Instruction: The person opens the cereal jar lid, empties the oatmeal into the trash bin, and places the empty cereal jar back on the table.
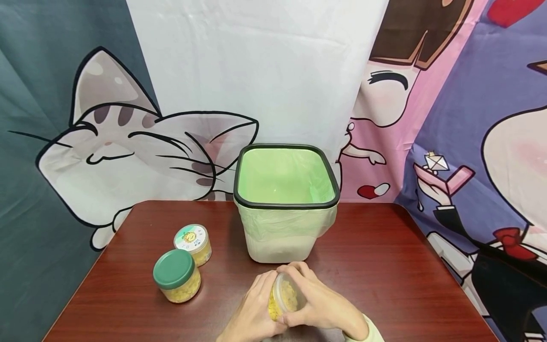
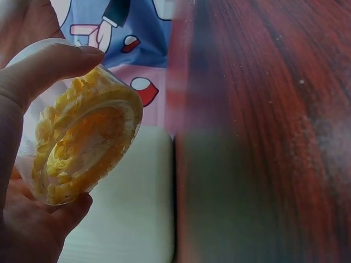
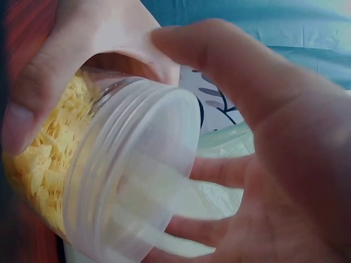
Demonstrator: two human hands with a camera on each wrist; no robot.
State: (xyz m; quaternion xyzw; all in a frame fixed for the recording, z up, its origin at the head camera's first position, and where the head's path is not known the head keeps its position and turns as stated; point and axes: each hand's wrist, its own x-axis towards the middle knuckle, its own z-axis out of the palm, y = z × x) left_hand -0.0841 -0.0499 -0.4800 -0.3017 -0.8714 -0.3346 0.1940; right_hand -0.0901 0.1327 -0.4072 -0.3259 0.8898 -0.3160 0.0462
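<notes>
A clear plastic jar (image 2: 82,139) of yellow flakes, with a frosted translucent screw lid (image 3: 137,170), is tipped on its side above the table's front. My left hand (image 1: 252,306) grips its body, thumb on one side and fingers on the other. Around the lid end curls my right hand (image 1: 318,297), fingers at the far edge and thumb at the near one in the head view. In the right wrist view, part of the lid's rim is hidden and some fingers lie beyond it. The lid still sits on the jar's mouth.
Behind the hands stands a white bin (image 1: 278,244) with a black rim and green liner. To the left are a green-lidded jar (image 1: 176,275) and a jar with a printed label lid (image 1: 193,243), both with yellow contents. The reddish-brown table (image 1: 384,266) meets a cartoon curtain.
</notes>
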